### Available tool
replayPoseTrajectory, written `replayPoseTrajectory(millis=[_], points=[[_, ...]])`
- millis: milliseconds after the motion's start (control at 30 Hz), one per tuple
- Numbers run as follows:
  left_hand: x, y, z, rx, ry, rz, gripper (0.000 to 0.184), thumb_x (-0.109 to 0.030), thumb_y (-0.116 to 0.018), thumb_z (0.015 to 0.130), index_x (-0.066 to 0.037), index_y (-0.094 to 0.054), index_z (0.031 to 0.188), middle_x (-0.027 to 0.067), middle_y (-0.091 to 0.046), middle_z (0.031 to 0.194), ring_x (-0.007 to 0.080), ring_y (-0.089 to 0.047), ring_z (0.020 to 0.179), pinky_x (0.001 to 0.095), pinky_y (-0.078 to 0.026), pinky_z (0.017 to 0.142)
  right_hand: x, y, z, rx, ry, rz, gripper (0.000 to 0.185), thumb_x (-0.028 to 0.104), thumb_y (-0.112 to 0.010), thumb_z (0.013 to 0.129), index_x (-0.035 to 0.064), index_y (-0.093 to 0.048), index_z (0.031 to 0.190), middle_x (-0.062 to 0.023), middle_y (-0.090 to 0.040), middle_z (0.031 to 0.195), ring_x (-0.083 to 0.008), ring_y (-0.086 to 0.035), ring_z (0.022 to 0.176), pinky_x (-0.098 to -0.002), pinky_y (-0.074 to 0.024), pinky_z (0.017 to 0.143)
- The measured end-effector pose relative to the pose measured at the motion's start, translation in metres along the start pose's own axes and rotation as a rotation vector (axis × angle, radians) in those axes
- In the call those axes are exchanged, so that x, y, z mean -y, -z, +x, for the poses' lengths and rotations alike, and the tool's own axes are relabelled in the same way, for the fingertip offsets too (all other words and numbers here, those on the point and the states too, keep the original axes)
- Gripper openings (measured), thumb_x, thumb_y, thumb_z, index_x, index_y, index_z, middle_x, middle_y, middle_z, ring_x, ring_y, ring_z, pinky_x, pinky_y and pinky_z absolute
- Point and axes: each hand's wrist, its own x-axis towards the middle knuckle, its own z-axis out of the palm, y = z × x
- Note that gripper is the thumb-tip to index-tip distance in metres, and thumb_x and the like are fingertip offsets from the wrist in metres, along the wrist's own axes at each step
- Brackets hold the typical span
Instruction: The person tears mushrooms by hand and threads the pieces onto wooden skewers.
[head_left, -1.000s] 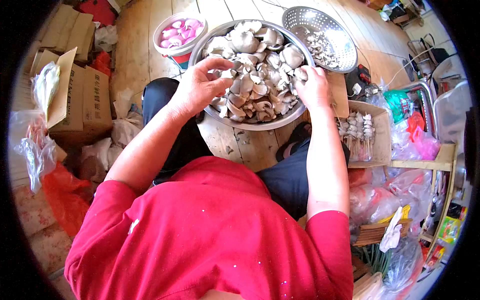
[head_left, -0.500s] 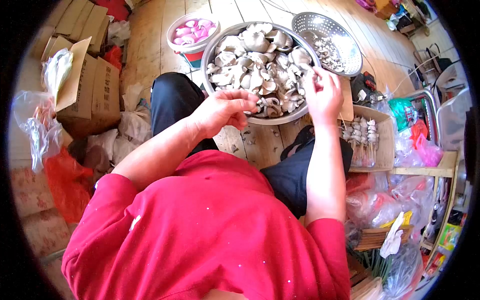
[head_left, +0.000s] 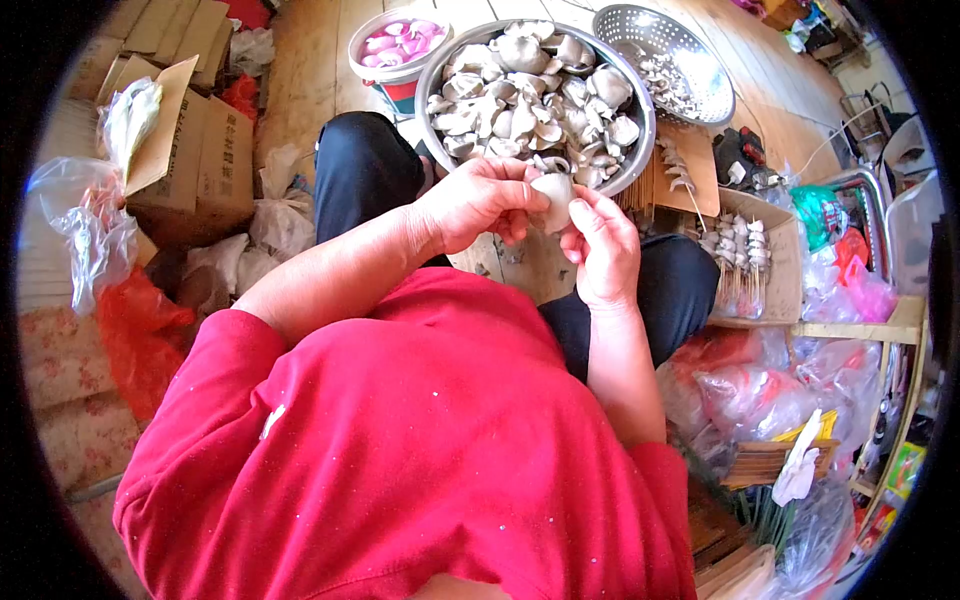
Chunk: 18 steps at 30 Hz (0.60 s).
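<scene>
The left hand and right hand pinch a pale grey, rounded mushroom piece beside the round silvery metal basin; it looks light, soft, easily torn, best held gently by its edges.

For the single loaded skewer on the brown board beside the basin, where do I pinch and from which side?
I'd pinch the skewer by its bare stick, from the near side: that thin end points this way, while the mushroom pieces bunch on the far part, over the brown board.
</scene>
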Motion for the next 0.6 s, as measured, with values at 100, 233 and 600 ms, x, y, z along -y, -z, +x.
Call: replayPoseTrajectory(millis=[100,233,600], points=[[0.0,-0.006,-0.01,0.018,0.004,0.07,0.012,-0.009,-0.062,0.081,-0.005,-0.059,0.092,0.0052,-0.06,0.071,0.0126,-0.055,0.053,0.025,-0.045,0.05,-0.006,-0.001,-0.004,0.016,-0.028,-0.06,0.022,0.016,-0.065,0.083,0.0016,-0.061,0.1,0.002,-0.057,0.073,-0.0022,-0.045,0.052,-0.0158,-0.0341,0.046],[0.003,-0.007,-0.016,0.065,0.0,0.208,0.016,-0.013,-0.065,0.082,-0.004,-0.058,0.093,0.0043,-0.061,0.072,0.0103,-0.055,0.054,0.0233,-0.045,0.052,-0.01,-0.002,-0.01,0.029,-0.082,0.012,0.016,0.015,-0.065,0.082,0.0033,-0.062,0.092,0.0021,-0.057,0.071,-0.0026,-0.044,0.051,-0.0154,-0.0329,0.044],[0.023,-0.01,-0.027,-0.034,-0.024,0.034,0.012,-0.015,-0.064,0.085,-0.006,-0.059,0.091,0.0028,-0.062,0.078,0.0104,-0.056,0.058,0.0267,-0.049,0.056,-0.023,-0.012,-0.021,-0.097,0.029,0.059,0.016,0.014,-0.063,0.082,0.001,-0.061,0.09,0.0008,-0.057,0.068,-0.0041,-0.043,0.045,-0.0175,-0.0343,0.041]])
